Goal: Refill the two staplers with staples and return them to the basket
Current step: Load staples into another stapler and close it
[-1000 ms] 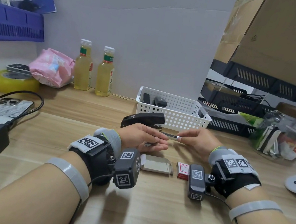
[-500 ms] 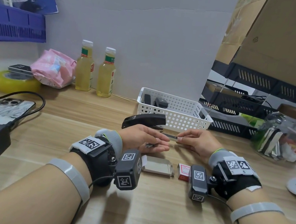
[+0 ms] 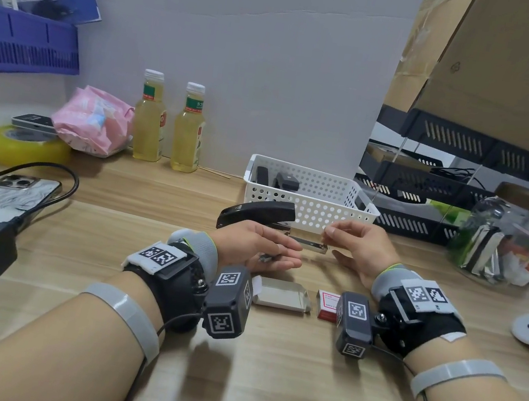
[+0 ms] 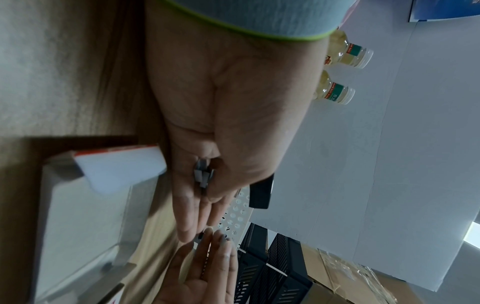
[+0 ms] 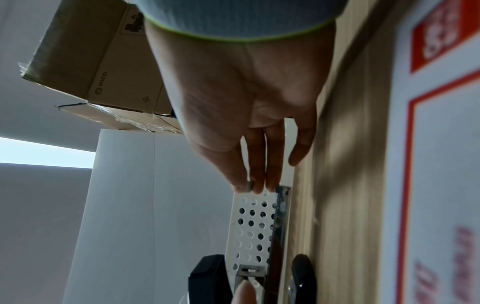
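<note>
Stapler (image 3: 255, 214), black with its lid swung up, sits in the left hand (image 3: 257, 246), whose fingers curl round its base above the table (image 3: 263, 373). At 3 o'clock of it, the right hand (image 3: 361, 247) pinches a staple strip (image 5: 249, 186) over the metal channel (image 3: 306, 242). At 12 o'clock stands the white basket (image 3: 311, 204) holding another stapler (image 3: 286, 182).

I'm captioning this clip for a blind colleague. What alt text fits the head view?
Over a wooden desk, the left hand holds an opened black stapler while the right hand pinches a staple strip at its metal channel. A white basket stands behind.
</note>
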